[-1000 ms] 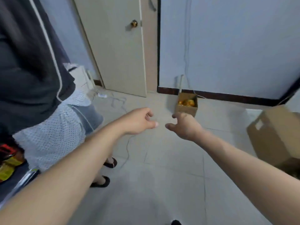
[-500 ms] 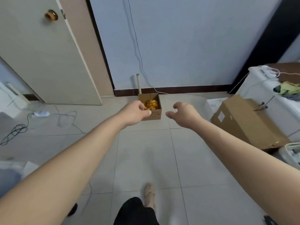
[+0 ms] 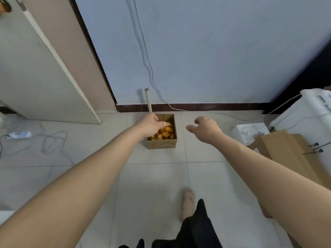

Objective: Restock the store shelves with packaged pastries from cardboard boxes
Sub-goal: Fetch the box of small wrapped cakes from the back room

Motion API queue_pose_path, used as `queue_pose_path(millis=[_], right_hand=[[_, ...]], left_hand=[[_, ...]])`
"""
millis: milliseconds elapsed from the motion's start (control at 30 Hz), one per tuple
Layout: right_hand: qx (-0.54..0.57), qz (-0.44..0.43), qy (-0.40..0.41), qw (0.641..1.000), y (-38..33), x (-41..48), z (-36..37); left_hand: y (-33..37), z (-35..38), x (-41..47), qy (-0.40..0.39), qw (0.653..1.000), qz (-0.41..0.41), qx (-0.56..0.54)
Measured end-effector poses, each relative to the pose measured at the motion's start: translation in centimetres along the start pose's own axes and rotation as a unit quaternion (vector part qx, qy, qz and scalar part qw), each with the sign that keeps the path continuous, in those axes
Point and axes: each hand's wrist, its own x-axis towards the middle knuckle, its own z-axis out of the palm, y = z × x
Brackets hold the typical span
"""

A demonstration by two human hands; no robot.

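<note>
Small cardboard box: brown, square, open-topped, upright on floor near its far edge, just short of baseboard. Packaged pastries: orange-yellow, glossy wrappers, heaped loose inside the box below its rim; left part of heap hidden from your view. Large cardboard box: plain brown, set askew at floor's right edge, well apart from the small one.

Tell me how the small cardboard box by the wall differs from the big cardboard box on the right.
The small cardboard box stands open on top; the big cardboard box shows only closed faces. The small one is full of orange pastry packs; the big one's contents are hidden. The big one is much larger than the small one. Both are plain brown cardboard on the tiled floor.
</note>
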Motion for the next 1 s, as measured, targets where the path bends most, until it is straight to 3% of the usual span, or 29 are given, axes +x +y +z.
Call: queue_pose_path(millis=[333, 633, 800, 1000], right_hand=[[-0.032, -0.031, -0.099, 0.994, -2.2, 23.9, -0.4], [-0.062, -0.028, -0.146, 0.987, 0.0, 43.0, 7.7], [-0.04, 0.02, -0.15, 0.988, 3.8, 53.2, 16.7], [0.058, 0.157, -0.141, 0.976, 9.3, 62.8, 27.2]], left_hand=[[1.3, -0.3, 21.4, 0.018, 0.989, -0.125, -0.071], [-6.7, 2.7, 41.1, 0.01, 0.979, -0.194, -0.059], [-14.1, 7.7, 51.4, 0.002, 0.972, -0.232, -0.031], [-24.0, 15.2, 60.9, -0.012, 0.954, -0.297, -0.034]])
